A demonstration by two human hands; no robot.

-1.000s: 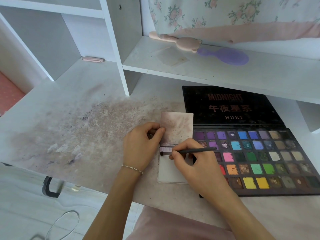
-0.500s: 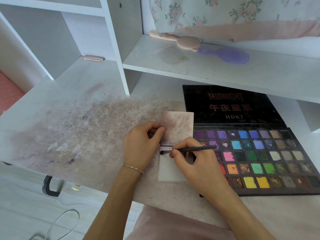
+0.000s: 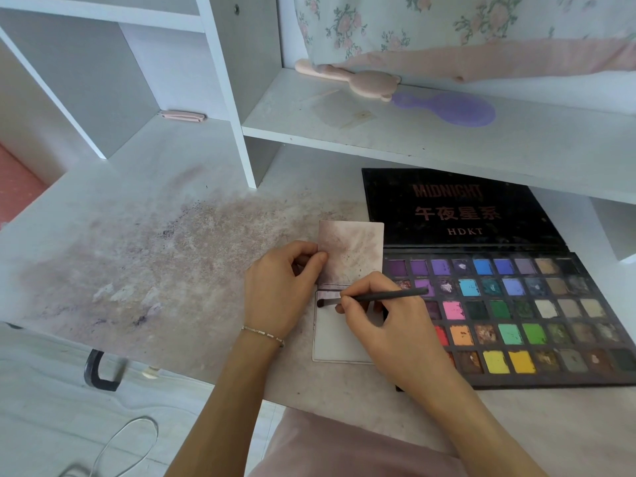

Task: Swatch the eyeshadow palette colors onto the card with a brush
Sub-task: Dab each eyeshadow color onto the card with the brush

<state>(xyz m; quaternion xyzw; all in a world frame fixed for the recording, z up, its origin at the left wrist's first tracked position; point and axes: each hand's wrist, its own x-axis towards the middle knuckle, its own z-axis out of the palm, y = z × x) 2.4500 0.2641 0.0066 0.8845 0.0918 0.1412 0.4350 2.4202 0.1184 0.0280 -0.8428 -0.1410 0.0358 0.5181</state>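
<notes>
— Where was the card (image 3: 339, 339)?

— On the table, beside the palette (image 3: 516, 315). My left hand (image 3: 282, 290) pinched the mask card (image 3: 351, 251); my right hand (image 3: 385, 318) pinched the brush (image 3: 378, 297).

— Risk?

— I judged the mask could slip, smearing the swatch.

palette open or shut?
Open: the palette lies flat, colour pans exposed, its black lid folded back on the desk.
</notes>
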